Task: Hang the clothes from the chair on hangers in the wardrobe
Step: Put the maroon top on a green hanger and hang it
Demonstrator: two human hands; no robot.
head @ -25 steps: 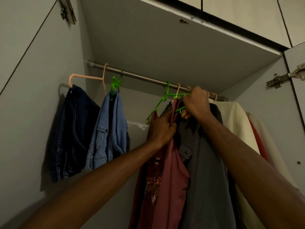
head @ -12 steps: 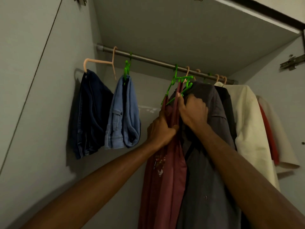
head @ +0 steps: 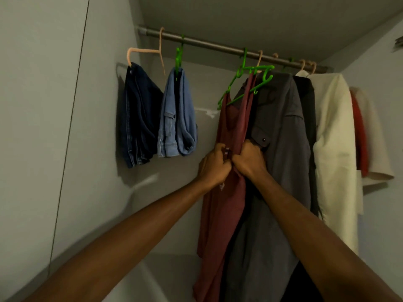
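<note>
A maroon top (head: 220,214) hangs from a green hanger (head: 246,81) on the wardrobe's metal rail (head: 207,43). My left hand (head: 214,165) and my right hand (head: 249,159) meet at its chest, both closed on the maroon fabric. Right beside it hangs a grey shirt (head: 281,131), pressed against my right hand. The chair is out of view.
Dark blue jeans (head: 137,114) on a pink hanger (head: 148,52) and light blue jeans (head: 177,114) hang at the left. A black garment (head: 307,99), a cream shirt (head: 335,138) and a red garment (head: 359,131) crowd the right. The wardrobe's side wall (head: 65,105) is close.
Both hands have slid down from the hanger and collar to the middle of the maroon top. The view has tilted lower, so the rail sits higher in the frame.
</note>
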